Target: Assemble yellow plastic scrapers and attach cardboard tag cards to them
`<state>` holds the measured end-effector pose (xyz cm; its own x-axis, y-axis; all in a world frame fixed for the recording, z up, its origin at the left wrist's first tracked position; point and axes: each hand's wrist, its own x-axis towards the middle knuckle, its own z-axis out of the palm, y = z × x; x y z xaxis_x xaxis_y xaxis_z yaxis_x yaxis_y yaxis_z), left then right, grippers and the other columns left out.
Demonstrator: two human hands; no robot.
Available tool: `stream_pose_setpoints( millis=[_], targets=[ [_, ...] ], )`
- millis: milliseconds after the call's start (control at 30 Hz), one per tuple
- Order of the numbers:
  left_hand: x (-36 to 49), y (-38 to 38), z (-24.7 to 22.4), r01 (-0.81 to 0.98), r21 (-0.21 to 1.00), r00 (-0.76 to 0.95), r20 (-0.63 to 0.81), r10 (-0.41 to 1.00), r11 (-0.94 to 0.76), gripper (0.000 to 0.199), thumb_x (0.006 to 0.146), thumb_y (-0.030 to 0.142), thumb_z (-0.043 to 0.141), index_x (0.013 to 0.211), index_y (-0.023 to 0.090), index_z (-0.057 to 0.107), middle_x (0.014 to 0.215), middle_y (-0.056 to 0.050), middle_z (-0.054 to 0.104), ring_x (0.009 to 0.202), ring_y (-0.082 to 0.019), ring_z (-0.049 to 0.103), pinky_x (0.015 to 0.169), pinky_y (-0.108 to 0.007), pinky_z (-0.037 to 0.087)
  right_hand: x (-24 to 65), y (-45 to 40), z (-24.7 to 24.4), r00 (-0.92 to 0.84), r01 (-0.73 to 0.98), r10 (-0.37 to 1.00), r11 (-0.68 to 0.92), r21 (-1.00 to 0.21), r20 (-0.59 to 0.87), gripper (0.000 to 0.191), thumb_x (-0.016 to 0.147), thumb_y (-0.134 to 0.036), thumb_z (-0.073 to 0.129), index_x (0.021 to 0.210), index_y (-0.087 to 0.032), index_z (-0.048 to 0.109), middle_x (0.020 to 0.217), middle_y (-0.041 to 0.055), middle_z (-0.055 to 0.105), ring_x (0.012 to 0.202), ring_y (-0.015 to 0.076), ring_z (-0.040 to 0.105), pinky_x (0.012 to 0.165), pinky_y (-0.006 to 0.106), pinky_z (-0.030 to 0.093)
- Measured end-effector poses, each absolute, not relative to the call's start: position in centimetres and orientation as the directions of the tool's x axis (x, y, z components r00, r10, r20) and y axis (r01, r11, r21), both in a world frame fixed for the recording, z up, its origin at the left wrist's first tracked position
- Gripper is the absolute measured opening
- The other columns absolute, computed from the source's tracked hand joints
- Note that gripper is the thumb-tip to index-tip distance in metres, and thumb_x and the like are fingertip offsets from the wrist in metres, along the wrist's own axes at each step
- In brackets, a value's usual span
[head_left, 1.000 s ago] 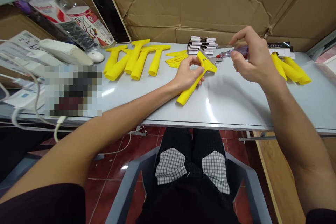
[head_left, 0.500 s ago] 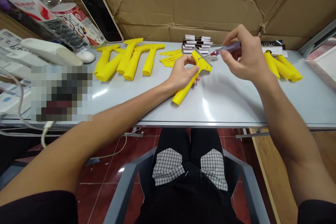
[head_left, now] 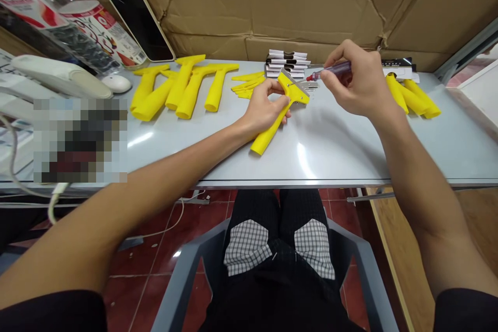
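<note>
My left hand (head_left: 264, 107) grips a yellow plastic scraper (head_left: 267, 135) near its wide head, with the handle pointing down toward me. A thin metal blade (head_left: 309, 84) shows beside the scraper's head. My right hand (head_left: 358, 80) holds a screwdriver with a translucent purple handle (head_left: 334, 69) like a pen. Its red-collared shaft reaches toward the scraper's head, and my fingers hide part of the handle. The shaft's tip looks close to the yellow head, but I cannot tell whether they touch.
Several yellow scraper bodies (head_left: 182, 91) lie left on the grey table (head_left: 311, 161), more (head_left: 408, 97) lie right, and yellow strips (head_left: 245, 85) lie centre. Behind stand white-and-black packets (head_left: 288, 64). A phone (head_left: 138, 21), plastic bottle (head_left: 93, 31) and mouse (head_left: 116, 83) sit back left. Cardboard (head_left: 272, 10) lines the wall.
The whole scene has slid left in the view. Both hands keep the same hold, and the screwdriver stays at the scraper's head.
</note>
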<state>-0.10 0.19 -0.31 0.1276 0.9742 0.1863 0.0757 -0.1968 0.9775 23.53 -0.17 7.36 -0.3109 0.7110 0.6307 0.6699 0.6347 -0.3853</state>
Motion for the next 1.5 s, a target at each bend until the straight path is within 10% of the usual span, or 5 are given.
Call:
stream_pose_setpoints(
  millis=[1500],
  targets=[
    [0.0,0.2,-0.2,0.054,0.982,0.13,0.174,0.976,-0.182,0.025,0.09,0.014,0.073,0.105,0.023,0.055,0.136,-0.011,0.071,0.075,-0.016,0.073,0.057,-0.031,0.06,23.5,0.0,7.3,-0.337,0.581,0.683,0.693,-0.428,0.648,0.038,0.095,-0.065,0.083,0.088,-0.034,0.063,0.071,0.0024,0.072,0.064,0.0262,0.062,0.06,0.044,0.047]
  ],
)
